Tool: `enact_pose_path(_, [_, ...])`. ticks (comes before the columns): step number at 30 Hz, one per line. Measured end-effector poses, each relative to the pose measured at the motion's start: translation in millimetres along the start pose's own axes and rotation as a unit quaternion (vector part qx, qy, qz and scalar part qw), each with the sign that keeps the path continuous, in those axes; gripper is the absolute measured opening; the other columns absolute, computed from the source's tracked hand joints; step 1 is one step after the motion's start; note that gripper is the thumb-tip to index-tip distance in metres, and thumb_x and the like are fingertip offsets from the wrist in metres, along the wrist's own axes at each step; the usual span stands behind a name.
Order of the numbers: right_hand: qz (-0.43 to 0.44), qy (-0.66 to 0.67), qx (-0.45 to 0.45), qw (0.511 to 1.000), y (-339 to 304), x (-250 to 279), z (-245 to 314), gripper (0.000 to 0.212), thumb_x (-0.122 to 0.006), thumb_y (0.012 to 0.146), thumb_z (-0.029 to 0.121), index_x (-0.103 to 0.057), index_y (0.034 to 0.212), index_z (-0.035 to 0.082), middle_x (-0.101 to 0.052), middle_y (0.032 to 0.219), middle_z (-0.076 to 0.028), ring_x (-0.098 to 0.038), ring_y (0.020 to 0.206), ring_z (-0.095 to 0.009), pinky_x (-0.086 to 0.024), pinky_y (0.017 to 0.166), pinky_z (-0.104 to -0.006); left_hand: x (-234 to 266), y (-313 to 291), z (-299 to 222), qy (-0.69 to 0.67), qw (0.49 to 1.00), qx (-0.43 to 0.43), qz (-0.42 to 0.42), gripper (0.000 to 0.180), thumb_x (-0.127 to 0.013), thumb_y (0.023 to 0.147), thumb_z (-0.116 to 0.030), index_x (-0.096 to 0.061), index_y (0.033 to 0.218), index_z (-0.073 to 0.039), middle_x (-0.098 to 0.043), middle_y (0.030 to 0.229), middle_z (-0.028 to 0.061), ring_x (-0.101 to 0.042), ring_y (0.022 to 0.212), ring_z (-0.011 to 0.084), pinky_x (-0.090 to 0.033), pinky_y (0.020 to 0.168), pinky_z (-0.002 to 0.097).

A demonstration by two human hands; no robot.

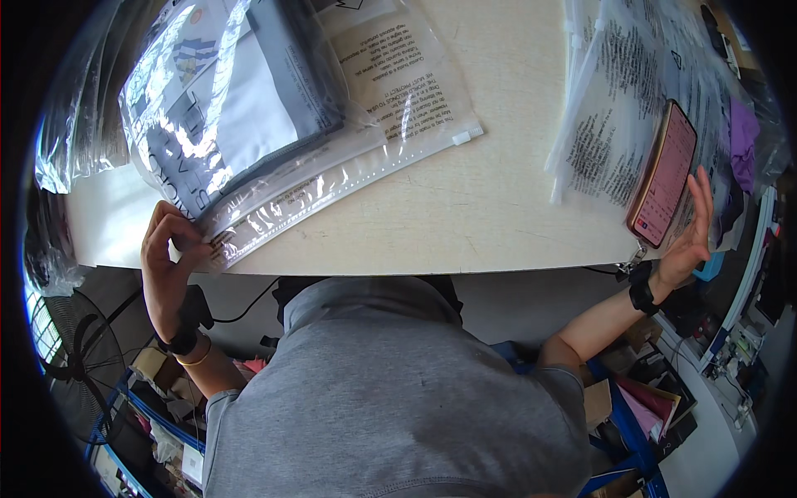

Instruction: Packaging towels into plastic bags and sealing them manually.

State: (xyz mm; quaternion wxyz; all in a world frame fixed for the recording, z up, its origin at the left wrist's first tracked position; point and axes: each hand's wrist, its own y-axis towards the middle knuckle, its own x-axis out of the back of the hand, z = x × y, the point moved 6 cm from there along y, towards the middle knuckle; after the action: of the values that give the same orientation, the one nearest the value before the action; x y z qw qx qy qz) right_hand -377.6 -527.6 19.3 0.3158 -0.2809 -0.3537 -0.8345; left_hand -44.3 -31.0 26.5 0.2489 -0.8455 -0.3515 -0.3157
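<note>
Zip bag (332, 158) lies upper left of frame, corner pinched in left hand (172, 242); right hand (687, 245), spread wide, is beside phone (667, 174), frame right; apparent step, positioning; next move probably needs both hands.

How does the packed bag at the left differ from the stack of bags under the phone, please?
The packed bag bulges around folded dark and white contents, while the stack of bags lies flatter, with no such contents showing. The left hand pinches a corner of the packed bag, while the stack of bags has the phone resting on it. Both are see-through plastic with dark print and lie on the table.
</note>
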Motion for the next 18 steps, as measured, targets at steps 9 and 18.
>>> enact_pose_path(9, [0.011, -0.005, -0.003, 1.0, 1, 0, 0, 0.104, -0.007, 0.081, 0.079, -0.053, 0.125, -0.003, -0.044, 0.137, -0.021, -0.038, 0.131, -0.032, -0.021, 0.111, -0.0436, 0, 1, 1, -0.006, 1.0, -0.001, -0.001, 0.023, -0.065, 0.057, 0.005, -0.05, 0.073, -0.003, -0.043, 0.081, 0.0026, -0.044, 0.075, 0.0148, -0.035, 0.067, 0.0255])
enact_pose_path(18, [-0.034, 0.006, -0.043, 0.998, -4, 6, -12, 0.099, -0.003, 0.087, 0.072, -0.062, 0.114, -0.003, -0.049, 0.133, -0.019, -0.043, 0.127, -0.031, -0.024, 0.11, -0.0434, -1, 0, 1, -0.011, 1.0, 0.008, -0.004, 0.023, -0.065, 0.057, 0.005, -0.051, 0.073, -0.004, -0.043, 0.081, 0.0017, -0.044, 0.072, 0.0124, -0.034, 0.064, 0.0239])
